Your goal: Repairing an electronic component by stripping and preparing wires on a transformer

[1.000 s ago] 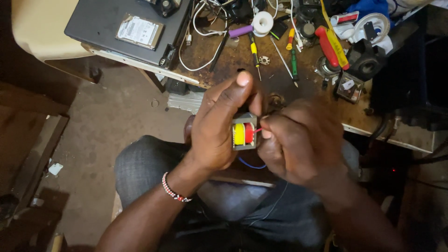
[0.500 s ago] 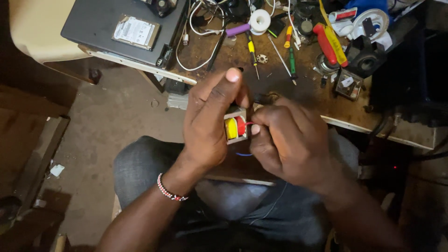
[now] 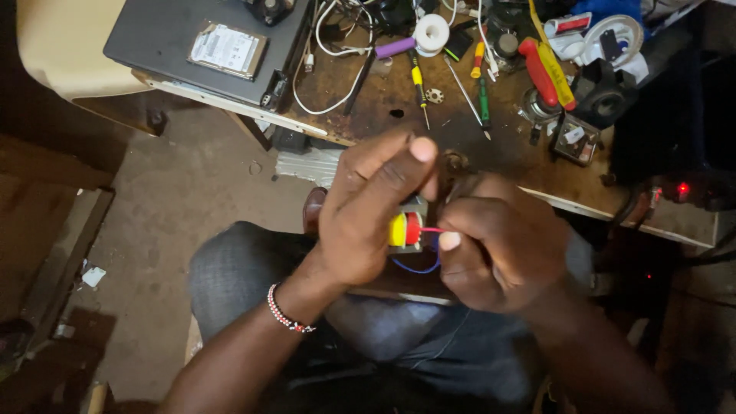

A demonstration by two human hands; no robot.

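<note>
- Since the earlier frame I see both hands a little lower in the picture, and the bench at the top shows more of itself; the grip on the part looks unchanged.
- My left hand [image 3: 368, 218], at centre frame, is closed around a small transformer [image 3: 406, 228], thumb and fingers wrapped over its metal frame, with the yellow and red winding tape facing right.
- My right hand [image 3: 502, 245], just right of centre, is curled shut and pinches a thin red wire [image 3: 432, 230] that comes off the transformer; thumb tip and wire are touching.
- I see a blue wire [image 3: 418, 268] looping under the transformer, between the two hands.
- Both hands sit over my lap, just below the edge of the wooden workbench [image 3: 383, 92].
- At upper left of the frame, a dark flat case [image 3: 169, 31] lies on the bench with a bare hard drive [image 3: 228, 50] on top.
- At top centre I see a white cable [image 3: 326, 69], a roll of solder [image 3: 431, 32] and a yellow-handled screwdriver [image 3: 418, 80].
- At upper right lie red and yellow handled pliers [image 3: 546, 70].
- A beaded bracelet [image 3: 285, 313] circles my left wrist, lower centre.
</note>
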